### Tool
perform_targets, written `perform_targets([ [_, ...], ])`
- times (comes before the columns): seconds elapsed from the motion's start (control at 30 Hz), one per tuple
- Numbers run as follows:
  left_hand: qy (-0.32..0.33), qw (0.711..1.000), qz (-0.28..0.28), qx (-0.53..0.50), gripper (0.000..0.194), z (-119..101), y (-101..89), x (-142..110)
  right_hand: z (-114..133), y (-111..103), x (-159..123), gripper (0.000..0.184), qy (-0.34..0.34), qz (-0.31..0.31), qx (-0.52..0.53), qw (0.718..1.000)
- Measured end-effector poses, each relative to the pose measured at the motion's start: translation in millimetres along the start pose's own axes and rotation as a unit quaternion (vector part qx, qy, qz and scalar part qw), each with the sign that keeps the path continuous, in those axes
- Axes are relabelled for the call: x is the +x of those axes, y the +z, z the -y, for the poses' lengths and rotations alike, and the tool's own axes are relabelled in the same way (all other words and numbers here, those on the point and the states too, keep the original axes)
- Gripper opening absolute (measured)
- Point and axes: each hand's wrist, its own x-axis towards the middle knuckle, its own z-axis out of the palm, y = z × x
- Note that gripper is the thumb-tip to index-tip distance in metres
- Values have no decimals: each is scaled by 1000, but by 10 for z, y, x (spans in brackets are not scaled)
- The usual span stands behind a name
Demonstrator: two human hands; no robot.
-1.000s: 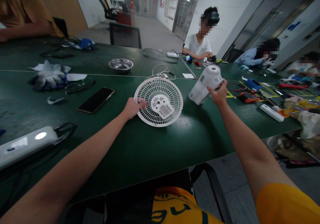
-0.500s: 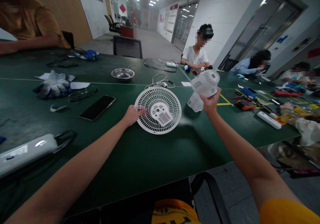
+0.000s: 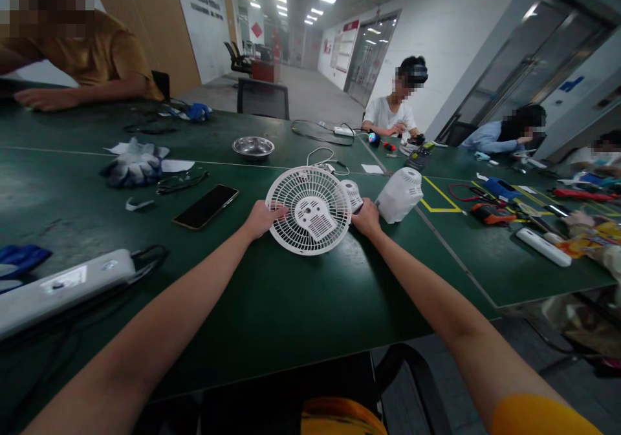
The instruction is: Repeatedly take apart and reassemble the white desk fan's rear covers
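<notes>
A round white fan grille [image 3: 286, 233] is tilted up above the green table, its vented centre plate facing me. My left hand [image 3: 261, 220] is closed on its left rim, thumb over the bars. At the right rim, my right hand [image 3: 369, 218] is closed around a small white vented housing [image 3: 351, 189], partly hidden behind the grille; its fingertips are out of sight. Just right of that hand stands a larger whitish housing [image 3: 398, 197] with slots in its top, apart from the hand.
Left lie a phone [image 3: 206, 207], work gloves [image 3: 133, 163] and a white power strip [image 3: 92, 283]. A steel bowl [image 3: 253, 147] and a cable [image 3: 320, 157] are farther back. Tools and a multimeter [image 3: 492, 214] lie at right. Several other people sit around the table.
My right hand has let go of the larger white housing, now standing on the table, and moved left to the grille's edge. My left hand keeps its hold. The view has turned slightly left.
</notes>
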Motion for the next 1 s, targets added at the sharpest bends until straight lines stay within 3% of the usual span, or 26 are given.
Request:
perform_targets([
  [0.17,-6,1000,-1,-16,20,-39,4,-12,63,-20,-14,71,-20,-33,-3,999],
  [0.27,-10,1000,2,-17,19,-85,10,-37,83,-91,-122,49,-37,-69,22,997],
  [0.37,-28,999,-9,-25,21,-123,28,-49,108,-128,-276,30,-66,-63,57,994],
  [0.53,-36,999,-14,-34,29,-96,45,-30,193,-86,-428,35,-87,-53,119,988],
  [0.8,20,999,-20,-18,45,21,30,20,349,-97,-417,36,-81,-26,211,974],
  [0.9,31,999,-13,-9,48,21,21,15,382,-108,-409,42,-71,5,264,962],
  [1.0,38,999,-11,-4,47,22,18,10,429,-94,-445,49,-63,73,334,938],
])
